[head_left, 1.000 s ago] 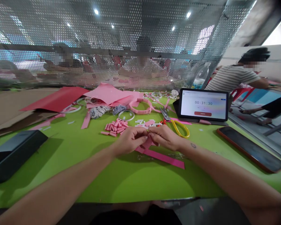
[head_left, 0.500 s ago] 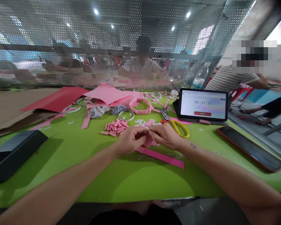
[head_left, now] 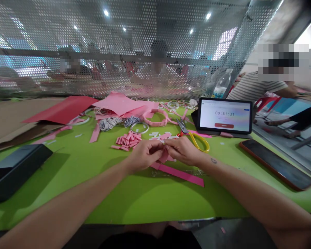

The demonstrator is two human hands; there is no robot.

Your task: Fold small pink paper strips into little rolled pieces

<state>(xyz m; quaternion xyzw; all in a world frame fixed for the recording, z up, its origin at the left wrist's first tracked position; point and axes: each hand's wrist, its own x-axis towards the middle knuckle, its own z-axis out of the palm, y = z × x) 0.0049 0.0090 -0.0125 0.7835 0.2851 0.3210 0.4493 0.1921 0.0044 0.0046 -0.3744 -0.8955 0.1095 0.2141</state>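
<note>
The left hand [head_left: 145,155] and right hand [head_left: 184,150] were together at the fingertips, both pinching a pink paper piece [head_left: 165,156] near the magenta strip [head_left: 184,175] on the green bench [head_left: 124,204]. Uneven pull could have creased it — and a forward slip might have scattered the pile of pink bits [head_left: 126,140] just beyond.

There are two hands [head_left: 142,155] [head_left: 183,151], one tablet [head_left: 225,116] and one pair of scissors [head_left: 183,126].

The hands [head_left: 143,155] partly hide the pink paper [head_left: 164,156]; the view's left edge crops the dark box [head_left: 19,169].
</note>
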